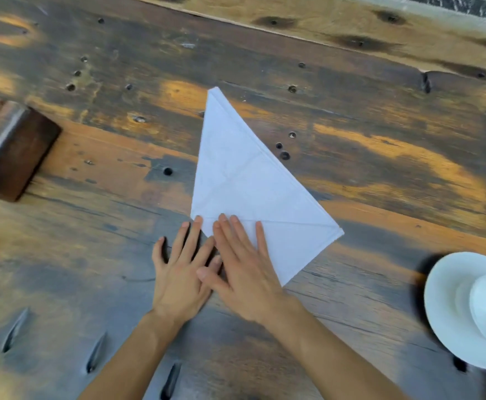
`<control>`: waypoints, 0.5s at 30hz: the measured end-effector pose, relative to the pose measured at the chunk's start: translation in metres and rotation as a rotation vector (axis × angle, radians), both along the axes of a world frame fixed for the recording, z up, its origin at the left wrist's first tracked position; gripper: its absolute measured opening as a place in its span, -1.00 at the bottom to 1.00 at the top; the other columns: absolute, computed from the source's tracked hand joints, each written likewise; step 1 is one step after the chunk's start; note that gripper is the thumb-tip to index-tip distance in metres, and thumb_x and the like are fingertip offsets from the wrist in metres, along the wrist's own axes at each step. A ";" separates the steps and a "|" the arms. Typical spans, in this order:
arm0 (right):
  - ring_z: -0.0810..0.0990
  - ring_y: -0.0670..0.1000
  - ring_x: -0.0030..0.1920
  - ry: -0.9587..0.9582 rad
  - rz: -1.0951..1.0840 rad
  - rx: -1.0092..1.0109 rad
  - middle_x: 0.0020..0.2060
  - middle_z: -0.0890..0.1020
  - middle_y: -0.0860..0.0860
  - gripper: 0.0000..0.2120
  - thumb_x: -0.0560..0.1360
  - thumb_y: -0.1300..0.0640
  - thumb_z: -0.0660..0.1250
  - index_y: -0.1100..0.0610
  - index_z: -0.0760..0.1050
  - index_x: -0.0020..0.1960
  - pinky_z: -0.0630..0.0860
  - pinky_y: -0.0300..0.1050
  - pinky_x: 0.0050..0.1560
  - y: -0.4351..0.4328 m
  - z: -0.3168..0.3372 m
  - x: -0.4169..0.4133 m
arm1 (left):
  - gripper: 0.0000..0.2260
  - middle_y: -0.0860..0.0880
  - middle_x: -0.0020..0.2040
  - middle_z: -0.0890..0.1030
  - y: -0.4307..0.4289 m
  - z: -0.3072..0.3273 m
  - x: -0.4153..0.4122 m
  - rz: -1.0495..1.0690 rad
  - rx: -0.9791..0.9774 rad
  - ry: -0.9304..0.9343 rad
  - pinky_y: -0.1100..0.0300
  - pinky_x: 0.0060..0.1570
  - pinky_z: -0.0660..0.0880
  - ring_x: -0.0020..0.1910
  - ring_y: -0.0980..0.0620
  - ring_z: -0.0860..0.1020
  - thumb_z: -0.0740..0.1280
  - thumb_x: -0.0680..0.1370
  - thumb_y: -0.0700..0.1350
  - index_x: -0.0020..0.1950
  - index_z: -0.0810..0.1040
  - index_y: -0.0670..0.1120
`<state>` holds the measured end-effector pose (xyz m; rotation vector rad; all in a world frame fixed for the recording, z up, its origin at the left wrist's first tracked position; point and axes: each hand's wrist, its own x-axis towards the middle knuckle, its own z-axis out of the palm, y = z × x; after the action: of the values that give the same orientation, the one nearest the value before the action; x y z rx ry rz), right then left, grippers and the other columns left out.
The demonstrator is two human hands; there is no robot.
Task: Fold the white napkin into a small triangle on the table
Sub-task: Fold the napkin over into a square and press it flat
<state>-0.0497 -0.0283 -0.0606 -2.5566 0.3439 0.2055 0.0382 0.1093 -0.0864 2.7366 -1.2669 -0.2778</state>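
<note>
The white napkin point(244, 180) lies flat on the worn wooden table point(91, 241), folded into a large triangle whose sharpest corner points away from me. Crease lines cross its surface. My right hand point(244, 269) rests palm down on the napkin's near edge, fingers spread and flat. Beside it on the left, my left hand point(181, 272) also lies flat, mostly on bare wood, with its fingertips touching the napkin's near left corner. The two hands overlap slightly at the thumbs. Neither hand grips anything.
White plates point(461, 307) stand stacked at the right edge, with a smaller white dish on top. A dark wooden block point(14, 154) sits at the left edge. The tabletop has several holes and slots.
</note>
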 end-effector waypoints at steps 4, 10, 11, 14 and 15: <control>-0.33 -0.04 0.60 0.025 -0.025 -0.052 0.64 -0.13 0.03 -0.18 0.60 -0.38 -0.20 0.15 -0.12 0.65 -0.29 0.24 0.55 0.021 -0.003 0.029 | -0.36 -0.11 0.66 0.18 0.003 -0.005 0.004 0.038 0.033 -0.028 -0.40 0.45 0.17 0.63 -0.11 0.12 0.14 0.57 0.14 0.63 0.19 -0.04; -0.27 -0.01 0.61 0.046 -0.071 -0.108 0.64 -0.07 0.06 -0.18 0.61 -0.39 -0.25 0.15 -0.09 0.65 -0.31 0.24 0.55 0.031 -0.012 0.041 | -0.21 -0.13 0.67 0.13 0.002 -0.011 0.005 0.024 0.096 -0.077 -0.43 0.50 0.07 0.63 -0.14 0.08 0.24 0.55 0.16 0.68 0.02 -0.08; -0.24 0.01 0.62 0.039 -0.076 -0.128 0.64 -0.04 0.07 -0.18 0.61 -0.39 -0.25 0.16 -0.06 0.65 -0.29 0.25 0.56 0.032 -0.013 0.040 | -0.20 -0.14 0.67 0.11 0.002 -0.011 0.005 0.020 0.104 -0.081 -0.43 0.50 0.05 0.64 -0.14 0.06 0.26 0.54 0.16 0.68 0.02 -0.09; -0.18 0.04 0.63 0.028 -0.093 -0.137 0.64 0.01 0.09 -0.18 0.62 -0.39 -0.25 0.18 -0.02 0.64 -0.22 0.27 0.56 0.034 -0.015 0.041 | -0.13 -0.15 0.68 0.08 0.002 -0.011 0.005 -0.002 0.137 -0.090 -0.43 0.51 0.04 0.65 -0.14 0.03 0.30 0.53 0.17 0.68 -0.06 -0.11; -0.17 0.05 0.63 0.026 -0.094 -0.138 0.64 0.01 0.09 -0.18 0.62 -0.39 -0.25 0.18 -0.01 0.64 -0.21 0.28 0.56 0.035 -0.015 0.041 | -0.11 -0.15 0.68 0.08 0.002 -0.010 0.005 -0.010 0.145 -0.091 -0.44 0.51 0.04 0.65 -0.15 0.02 0.32 0.52 0.18 0.68 -0.07 -0.12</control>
<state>-0.0087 0.0063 -0.0759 -2.6675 0.5031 0.1853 0.0428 0.1111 -0.0965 2.8963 -1.3324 -0.2578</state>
